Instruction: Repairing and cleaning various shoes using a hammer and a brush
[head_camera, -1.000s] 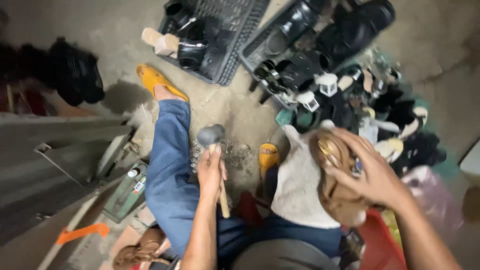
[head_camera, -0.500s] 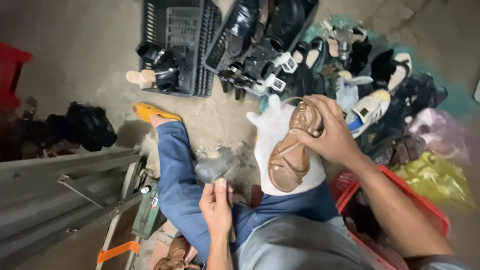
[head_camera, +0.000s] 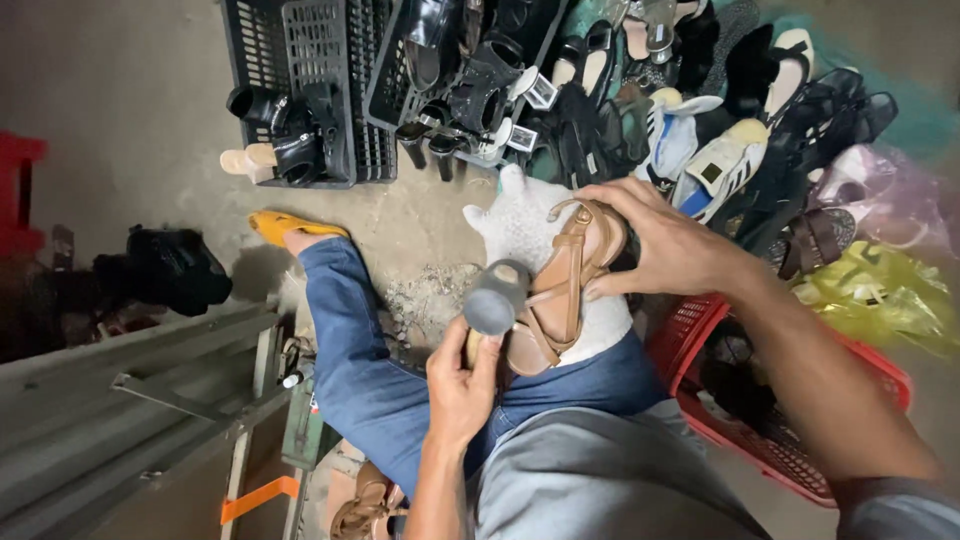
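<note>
Concrete floor lies under you, with piled shoes (head_camera: 720, 90) and black crates (head_camera: 300, 60) along its far edge. Your right hand (head_camera: 670, 245) is closed on the toe end of a tan sandal (head_camera: 560, 290), pressing it to the white cloth (head_camera: 520, 230) over your knee. Your left hand (head_camera: 460, 385) is fisted round a hammer (head_camera: 492, 300), its head just beside the sandal's straps. I judge the mending mid-way: sandal seated, tapping unfinished.

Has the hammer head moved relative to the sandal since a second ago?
Yes. The hammer in the left hand has closed in on the brown sandal held by the right hand; before, it was clearly apart, to its left.
</note>
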